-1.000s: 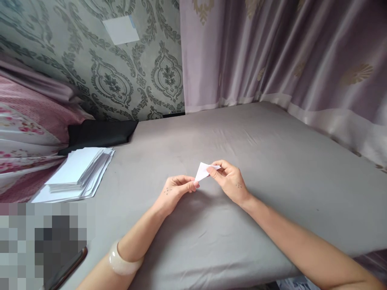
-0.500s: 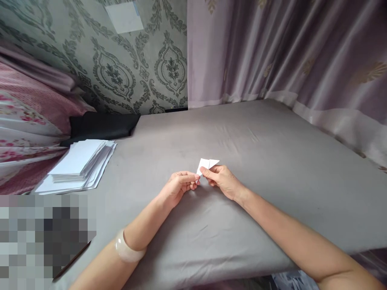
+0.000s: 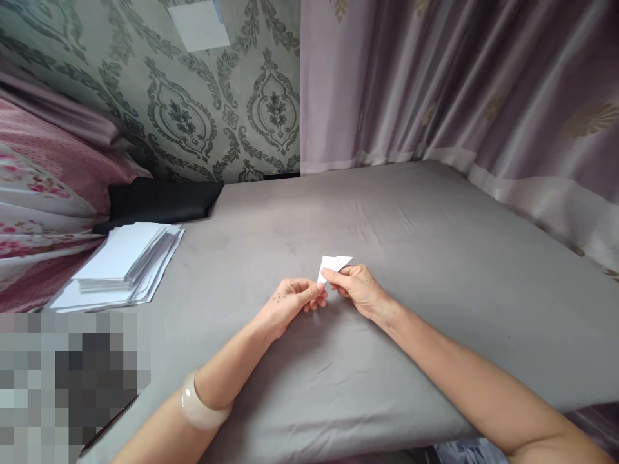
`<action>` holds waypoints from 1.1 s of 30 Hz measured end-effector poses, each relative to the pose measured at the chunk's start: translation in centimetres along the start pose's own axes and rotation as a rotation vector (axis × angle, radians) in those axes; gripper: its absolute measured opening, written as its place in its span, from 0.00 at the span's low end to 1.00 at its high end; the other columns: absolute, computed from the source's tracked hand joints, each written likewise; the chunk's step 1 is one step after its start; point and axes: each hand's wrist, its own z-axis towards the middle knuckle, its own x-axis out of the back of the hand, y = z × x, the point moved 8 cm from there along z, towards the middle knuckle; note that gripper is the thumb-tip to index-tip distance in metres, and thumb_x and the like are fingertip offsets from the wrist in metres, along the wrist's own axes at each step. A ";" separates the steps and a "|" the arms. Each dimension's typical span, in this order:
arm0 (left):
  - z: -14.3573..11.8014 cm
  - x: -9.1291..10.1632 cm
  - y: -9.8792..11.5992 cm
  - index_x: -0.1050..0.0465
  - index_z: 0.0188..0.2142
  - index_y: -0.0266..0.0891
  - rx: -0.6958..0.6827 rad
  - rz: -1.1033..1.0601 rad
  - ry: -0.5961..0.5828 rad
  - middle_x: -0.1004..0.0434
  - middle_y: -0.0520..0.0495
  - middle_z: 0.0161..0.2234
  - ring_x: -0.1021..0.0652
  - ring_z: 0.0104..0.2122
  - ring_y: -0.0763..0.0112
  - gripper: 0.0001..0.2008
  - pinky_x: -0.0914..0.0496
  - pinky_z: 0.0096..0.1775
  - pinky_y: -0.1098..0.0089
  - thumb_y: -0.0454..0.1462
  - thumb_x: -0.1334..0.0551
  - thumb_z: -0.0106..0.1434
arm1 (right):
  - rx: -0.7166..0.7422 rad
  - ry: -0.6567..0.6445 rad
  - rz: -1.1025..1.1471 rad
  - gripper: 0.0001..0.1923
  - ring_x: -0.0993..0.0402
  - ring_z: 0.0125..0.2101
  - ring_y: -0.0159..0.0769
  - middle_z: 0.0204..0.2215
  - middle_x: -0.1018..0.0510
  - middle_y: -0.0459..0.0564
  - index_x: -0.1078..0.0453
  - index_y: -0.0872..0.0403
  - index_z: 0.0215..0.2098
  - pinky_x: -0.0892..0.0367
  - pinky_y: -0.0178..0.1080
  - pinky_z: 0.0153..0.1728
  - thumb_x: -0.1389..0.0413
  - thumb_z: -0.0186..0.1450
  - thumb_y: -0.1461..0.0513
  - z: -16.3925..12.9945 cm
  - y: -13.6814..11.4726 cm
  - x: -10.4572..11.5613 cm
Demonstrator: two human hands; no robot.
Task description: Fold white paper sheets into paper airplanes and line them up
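Note:
A small folded piece of white paper (image 3: pixel 333 264) is pinched between both hands just above the grey sheet (image 3: pixel 435 258) near the middle of the bed. My left hand (image 3: pixel 290 303) grips its lower left corner with thumb and fingertips. My right hand (image 3: pixel 360 290) holds its lower right side, fingers curled over the fold. The paper's pointed upper edge sticks out above my fingers. A pale bangle (image 3: pixel 200 406) sits on my left wrist.
A stack of white paper sheets (image 3: pixel 120 264) lies at the left on the sheet, beside a black cloth (image 3: pixel 159 200) and pink floral bedding (image 3: pixel 39 193). Patterned wallpaper and mauve curtains (image 3: pixel 435 84) border the far and right sides.
The folded paper has been turned and pressed smaller between the fingers. Both hands have drawn closer together, and the view shifted slightly.

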 end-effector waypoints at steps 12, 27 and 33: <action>-0.5 -0.9 0.3 0.28 0.24 0.34 0.015 -0.152 -0.022 0.27 0.48 0.25 0.29 0.27 0.74 0.14 0.40 0.32 0.72 0.43 0.33 0.57 | 0.072 0.018 0.014 0.24 0.49 0.18 0.25 0.15 0.37 0.42 0.34 0.57 0.17 0.55 0.34 0.21 0.38 0.50 0.45 0.0 -1.4 0.7; 0.2 2.1 0.6 0.26 0.42 0.35 -0.067 0.198 0.285 0.23 0.47 0.33 0.27 0.32 0.71 0.20 0.34 0.33 0.72 0.47 0.34 0.55 | 0.263 0.193 -0.829 0.25 0.40 0.22 0.31 0.17 0.33 0.45 0.39 0.54 0.16 0.46 0.35 0.27 0.50 0.62 0.46 -0.1 -3.0 1.7; 0.8 2.0 0.3 0.28 0.44 0.35 -0.124 0.182 0.222 0.22 0.45 0.35 0.25 0.32 0.70 0.23 0.33 0.32 0.72 0.46 0.31 0.53 | 0.263 0.046 -0.832 0.31 0.35 0.26 0.34 0.20 0.29 0.49 0.34 0.53 0.18 0.44 0.35 0.29 0.60 0.68 0.45 -0.1 -2.6 0.7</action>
